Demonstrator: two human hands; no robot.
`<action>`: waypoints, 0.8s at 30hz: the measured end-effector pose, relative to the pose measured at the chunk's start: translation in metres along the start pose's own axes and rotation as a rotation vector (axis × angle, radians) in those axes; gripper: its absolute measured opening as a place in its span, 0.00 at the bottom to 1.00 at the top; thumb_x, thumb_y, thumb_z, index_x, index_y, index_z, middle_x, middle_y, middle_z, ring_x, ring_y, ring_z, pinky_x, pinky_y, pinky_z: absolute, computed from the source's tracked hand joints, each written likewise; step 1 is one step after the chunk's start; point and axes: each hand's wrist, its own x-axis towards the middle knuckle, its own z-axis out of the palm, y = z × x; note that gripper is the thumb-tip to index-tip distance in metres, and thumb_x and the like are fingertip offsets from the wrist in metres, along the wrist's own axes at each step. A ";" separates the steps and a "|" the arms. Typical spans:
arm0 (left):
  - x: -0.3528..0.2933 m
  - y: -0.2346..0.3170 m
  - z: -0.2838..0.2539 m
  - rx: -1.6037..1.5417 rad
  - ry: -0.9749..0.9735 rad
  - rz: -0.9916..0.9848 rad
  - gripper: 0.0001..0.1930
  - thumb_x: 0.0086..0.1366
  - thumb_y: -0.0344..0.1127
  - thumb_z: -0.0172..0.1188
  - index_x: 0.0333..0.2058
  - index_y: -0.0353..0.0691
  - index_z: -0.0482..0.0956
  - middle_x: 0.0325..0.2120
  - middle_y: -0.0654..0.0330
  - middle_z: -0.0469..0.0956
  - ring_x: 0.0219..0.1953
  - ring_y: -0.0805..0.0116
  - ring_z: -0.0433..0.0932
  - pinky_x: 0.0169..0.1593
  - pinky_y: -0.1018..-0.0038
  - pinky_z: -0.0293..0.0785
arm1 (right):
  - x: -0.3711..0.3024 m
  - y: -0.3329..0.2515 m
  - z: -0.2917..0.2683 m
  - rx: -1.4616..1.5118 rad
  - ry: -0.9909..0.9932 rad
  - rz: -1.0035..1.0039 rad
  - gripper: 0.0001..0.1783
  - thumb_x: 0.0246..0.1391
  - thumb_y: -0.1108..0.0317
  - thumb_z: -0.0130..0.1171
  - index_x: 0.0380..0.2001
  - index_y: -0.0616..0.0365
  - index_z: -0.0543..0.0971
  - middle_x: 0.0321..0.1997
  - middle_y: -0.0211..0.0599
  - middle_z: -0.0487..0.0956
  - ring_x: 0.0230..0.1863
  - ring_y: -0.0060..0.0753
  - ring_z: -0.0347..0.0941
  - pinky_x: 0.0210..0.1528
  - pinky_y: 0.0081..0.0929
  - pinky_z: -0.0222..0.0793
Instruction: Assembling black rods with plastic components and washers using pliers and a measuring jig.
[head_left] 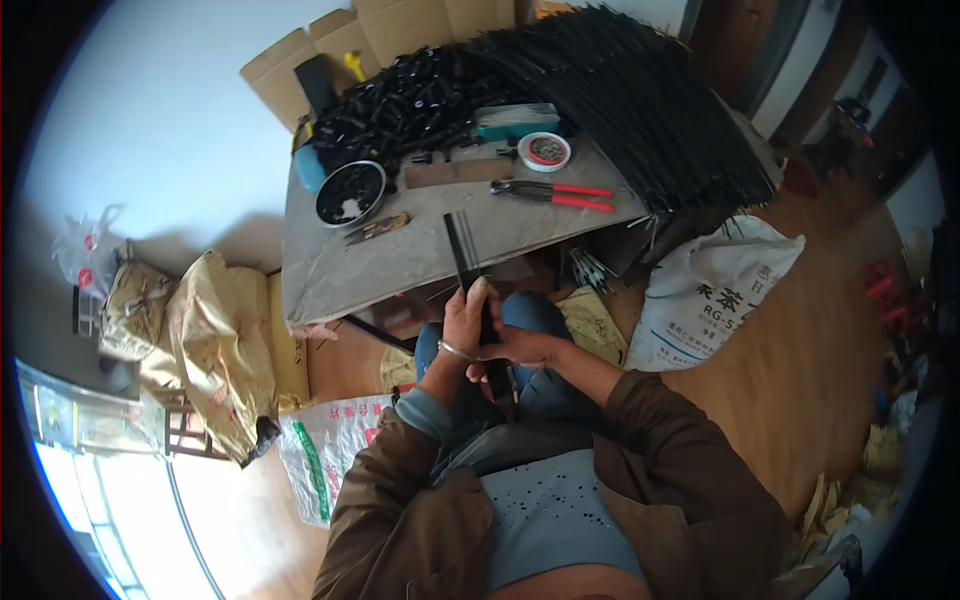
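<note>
Two forearms in brown sleeves come up from the near edge and meet over the person's lap, just near of the grey counter (330, 270). Far across that counter lies a broad fan of thin black rods (640, 110), with a heap of short black tubes (410, 100) to its left. A white printed sack (710, 290) leans on the floor at the right. On the counter sit red-handled pliers (555, 193), a round black dish (350, 192) and a small white tape roll (545, 151). The left hand (465, 320), wrist bent upward with a bangle on it, is curled around a bundle of black strips (467, 262) that slants up and far over the counter's near edge. The right hand (520, 348) is closed around the bundle's lower part, knuckles turned left.
</note>
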 end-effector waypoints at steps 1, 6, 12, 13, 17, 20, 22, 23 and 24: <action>-0.002 0.002 0.001 -0.012 -0.015 0.005 0.17 0.69 0.49 0.50 0.32 0.39 0.72 0.18 0.65 0.69 0.18 0.74 0.69 0.24 0.77 0.68 | 0.000 0.003 0.000 -0.004 0.007 -0.026 0.16 0.58 0.68 0.57 0.46 0.65 0.71 0.34 0.44 0.80 0.36 0.35 0.79 0.40 0.30 0.75; -0.033 0.032 0.016 -0.075 0.051 -0.009 0.16 0.70 0.46 0.49 0.30 0.39 0.70 0.19 0.64 0.69 0.22 0.74 0.70 0.26 0.77 0.68 | -0.013 0.004 0.023 -0.098 0.052 -0.097 0.16 0.57 0.69 0.57 0.46 0.64 0.70 0.34 0.41 0.79 0.34 0.33 0.79 0.39 0.27 0.75; -0.051 0.035 0.021 -0.084 -0.173 0.056 0.18 0.71 0.48 0.46 0.28 0.41 0.67 0.19 0.65 0.66 0.21 0.75 0.68 0.28 0.77 0.67 | -0.064 -0.080 0.030 -0.870 0.003 0.104 0.19 0.54 0.72 0.57 0.50 0.61 0.72 0.39 0.33 0.78 0.41 0.26 0.76 0.48 0.28 0.72; -0.050 0.035 0.023 -0.088 -0.184 0.052 0.18 0.71 0.48 0.46 0.28 0.41 0.67 0.19 0.65 0.66 0.21 0.75 0.68 0.28 0.77 0.67 | -0.072 -0.089 0.008 -0.754 0.133 -0.017 0.19 0.56 0.70 0.56 0.51 0.63 0.72 0.42 0.34 0.78 0.45 0.27 0.75 0.50 0.28 0.71; -0.052 0.032 0.038 -0.135 -0.252 0.066 0.20 0.70 0.52 0.46 0.32 0.39 0.69 0.19 0.64 0.68 0.21 0.74 0.69 0.28 0.78 0.68 | -0.068 -0.157 0.007 -0.349 0.355 -0.535 0.25 0.63 0.56 0.49 0.56 0.64 0.70 0.52 0.45 0.76 0.54 0.38 0.73 0.57 0.37 0.68; -0.052 0.029 0.044 -0.283 -0.292 0.050 0.22 0.70 0.54 0.46 0.34 0.39 0.70 0.21 0.64 0.70 0.22 0.74 0.71 0.27 0.77 0.69 | -0.049 -0.185 0.054 -0.292 0.247 -0.561 0.26 0.66 0.54 0.44 0.55 0.67 0.69 0.53 0.52 0.74 0.54 0.44 0.73 0.57 0.39 0.68; -0.051 0.028 0.038 -0.378 -0.274 0.025 0.23 0.70 0.56 0.45 0.35 0.38 0.70 0.22 0.63 0.70 0.22 0.73 0.72 0.27 0.76 0.69 | -0.046 -0.189 0.073 -0.274 0.178 -0.530 0.28 0.66 0.52 0.43 0.55 0.68 0.70 0.53 0.54 0.74 0.53 0.46 0.73 0.57 0.39 0.68; -0.050 0.024 0.032 -0.395 -0.136 -0.024 0.21 0.70 0.54 0.46 0.35 0.38 0.71 0.22 0.62 0.70 0.22 0.72 0.72 0.26 0.75 0.69 | -0.048 -0.187 0.082 -0.290 0.046 -0.586 0.29 0.66 0.51 0.43 0.53 0.70 0.70 0.52 0.56 0.74 0.51 0.47 0.74 0.55 0.41 0.70; -0.047 0.018 0.024 -0.411 0.000 -0.074 0.20 0.70 0.52 0.47 0.36 0.38 0.71 0.23 0.62 0.71 0.23 0.71 0.73 0.25 0.75 0.69 | -0.053 -0.185 0.092 -0.304 -0.087 -0.642 0.30 0.66 0.50 0.43 0.52 0.72 0.70 0.51 0.57 0.74 0.49 0.48 0.75 0.53 0.42 0.71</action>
